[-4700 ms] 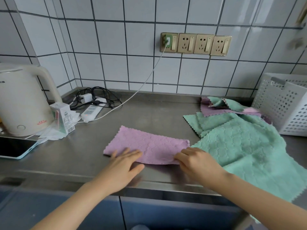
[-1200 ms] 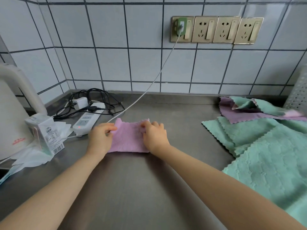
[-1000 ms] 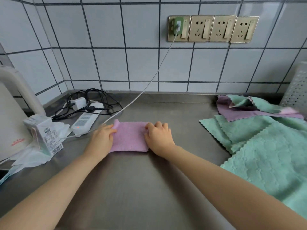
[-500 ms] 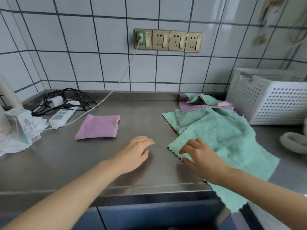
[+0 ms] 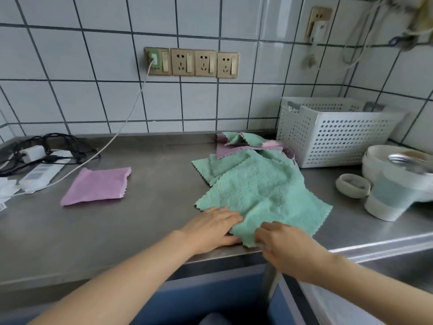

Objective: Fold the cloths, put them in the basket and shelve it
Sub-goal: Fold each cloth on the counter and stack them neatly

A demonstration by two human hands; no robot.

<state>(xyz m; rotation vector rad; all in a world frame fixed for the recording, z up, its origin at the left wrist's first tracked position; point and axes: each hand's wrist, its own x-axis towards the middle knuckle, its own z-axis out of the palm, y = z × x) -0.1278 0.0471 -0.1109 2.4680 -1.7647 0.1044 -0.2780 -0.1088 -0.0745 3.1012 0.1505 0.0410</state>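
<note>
Right hand (image 5: 288, 247) gripping green cloth (image 5: 262, 195), fingertips hidden; left hand (image 5: 210, 228) flat beside.

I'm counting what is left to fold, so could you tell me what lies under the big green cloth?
Under the big green cloth, more green cloths and a purple cloth stick out. How many lie beneath is hidden.

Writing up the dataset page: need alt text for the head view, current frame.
Both hands, left hand and right hand, hold the near edge of a green cloth on a steel counter. A folded purple cloth lies to the left, more cloths are piled behind, and a white basket stands at the right.
</note>
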